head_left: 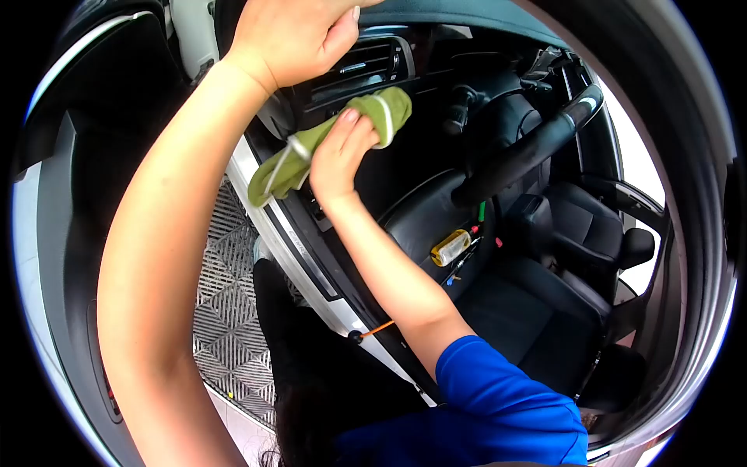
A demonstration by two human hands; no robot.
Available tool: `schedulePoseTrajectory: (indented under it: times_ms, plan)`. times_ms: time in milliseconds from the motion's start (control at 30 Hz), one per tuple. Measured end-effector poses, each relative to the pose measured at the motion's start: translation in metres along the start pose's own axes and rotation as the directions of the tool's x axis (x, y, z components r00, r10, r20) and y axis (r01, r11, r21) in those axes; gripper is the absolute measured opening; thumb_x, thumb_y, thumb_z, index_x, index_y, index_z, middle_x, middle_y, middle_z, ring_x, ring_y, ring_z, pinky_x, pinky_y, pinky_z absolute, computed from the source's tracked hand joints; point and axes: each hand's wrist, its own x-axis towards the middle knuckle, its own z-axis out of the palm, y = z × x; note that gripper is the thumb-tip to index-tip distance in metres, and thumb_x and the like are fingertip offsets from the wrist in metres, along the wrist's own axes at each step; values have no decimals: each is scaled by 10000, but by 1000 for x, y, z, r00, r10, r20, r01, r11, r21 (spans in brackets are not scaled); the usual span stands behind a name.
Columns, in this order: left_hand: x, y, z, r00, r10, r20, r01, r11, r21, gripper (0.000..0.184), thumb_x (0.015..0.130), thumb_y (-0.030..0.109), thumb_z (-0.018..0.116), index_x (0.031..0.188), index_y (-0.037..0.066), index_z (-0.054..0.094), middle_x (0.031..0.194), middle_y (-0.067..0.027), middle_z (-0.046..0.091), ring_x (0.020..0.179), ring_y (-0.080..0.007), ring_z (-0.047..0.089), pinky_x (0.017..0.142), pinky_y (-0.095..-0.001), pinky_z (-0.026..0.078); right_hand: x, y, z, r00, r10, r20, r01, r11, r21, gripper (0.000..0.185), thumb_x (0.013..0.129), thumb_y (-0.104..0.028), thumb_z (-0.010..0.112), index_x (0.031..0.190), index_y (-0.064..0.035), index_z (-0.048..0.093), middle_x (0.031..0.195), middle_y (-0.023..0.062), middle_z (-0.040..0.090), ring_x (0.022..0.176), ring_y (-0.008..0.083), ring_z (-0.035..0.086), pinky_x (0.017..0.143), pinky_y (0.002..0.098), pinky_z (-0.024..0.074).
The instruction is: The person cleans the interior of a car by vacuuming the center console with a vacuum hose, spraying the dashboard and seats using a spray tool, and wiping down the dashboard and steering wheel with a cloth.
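Note:
My right hand (339, 159) grips a green cloth (292, 163) with pale edging. The bunched cloth lies against the dark side of the dashboard, beside the door opening, and looks slightly blurred. My left hand (299, 35) is higher up, at the top of the dashboard near the air vent (366, 66). Its thumb and part of a finger show stretched out with nothing in them; the other fingers are cut off by the top of the view.
A steering wheel (537, 144) stands to the right, with a black seat (517, 311) below. A yellow labelled item (451, 247) and small coloured pieces lie near the seat. The open door (58, 257) is at left, above patterned floor tiles (226, 311). An orange cord (379, 329) crosses the sill.

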Motion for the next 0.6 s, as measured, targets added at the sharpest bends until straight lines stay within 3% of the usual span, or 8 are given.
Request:
schedulePoseTrajectory:
  times_ms: [33, 100, 200, 233, 300, 367, 500, 600]
  plan:
    - [-2, 1, 0, 1000, -5, 8, 5, 1000, -8, 256, 729, 122, 572, 946, 80, 700, 1059, -99, 672, 991, -280, 606, 885, -413, 454, 6, 1, 8, 946, -233, -226, 238, 971, -4, 303, 1011, -225, 358, 1031, 65, 446, 1040, 307, 405, 973, 396, 369, 916, 448, 286]
    - [0, 1, -2, 1000, -11, -1, 11, 1000, -7, 257, 727, 116, 573, 949, 81, 698, 1058, -97, 672, 989, -280, 606, 885, -411, 454, 10, 6, 18, 870, -323, -373, 281, 946, -163, 295, 1009, -211, 361, 1047, 70, 442, 1039, 308, 398, 976, 386, 369, 921, 455, 280]
    - [3, 3, -8, 997, -46, 58, 46, 999, 11, 261, 728, 116, 572, 955, 85, 696, 1058, -93, 671, 986, -278, 604, 881, -411, 453, 1, -8, 33, 863, -184, -471, 231, 972, 43, 266, 1003, -184, 375, 1036, 72, 438, 1053, 307, 385, 984, 380, 371, 923, 461, 276]
    - [3, 4, -7, 997, -38, 62, 37, 999, 14, 262, 729, 117, 571, 957, 87, 696, 1058, -91, 671, 986, -276, 603, 880, -412, 452, -7, -13, 31, 862, -189, -471, 233, 972, 36, 266, 1003, -184, 375, 1036, 72, 438, 1053, 307, 385, 984, 380, 371, 923, 461, 276]
    - [0, 1, 0, 998, -49, 40, 49, 999, 3, 262, 731, 117, 569, 959, 90, 695, 1058, -87, 670, 991, -274, 601, 886, -413, 449, -29, -20, 24, 978, 6, -207, 13, 996, 93, 239, 994, -154, 391, 1031, 78, 434, 1076, 304, 374, 997, 389, 376, 944, 463, 271]
    - [0, 2, 2, 998, -58, 31, 58, 998, -8, 263, 733, 118, 567, 961, 93, 695, 1059, -84, 670, 995, -272, 600, 892, -415, 447, -55, -29, 20, 933, -297, -204, 304, 953, 0, 184, 979, -143, 431, 960, 40, 449, 1031, 291, 377, 938, 383, 406, 898, 461, 317]
    - [-2, -1, 0, 999, -31, 32, 32, 999, -4, 272, 738, 128, 559, 973, 93, 691, 1078, -86, 665, 1018, -271, 595, 909, -415, 439, -25, 1, -4, 984, 5, -175, 20, 990, 138, 174, 966, -130, 461, 934, 39, 484, 1049, 238, 391, 939, 335, 412, 887, 424, 334]
    - [0, 3, -9, 995, -49, 91, 49, 999, 2, 275, 743, 133, 559, 982, 88, 688, 1099, -95, 657, 1035, -268, 587, 915, -416, 434, -23, -15, -6, 952, -262, -157, 276, 958, 74, 135, 939, -76, 466, 927, 46, 522, 1039, 217, 380, 901, 315, 425, 870, 408, 344]
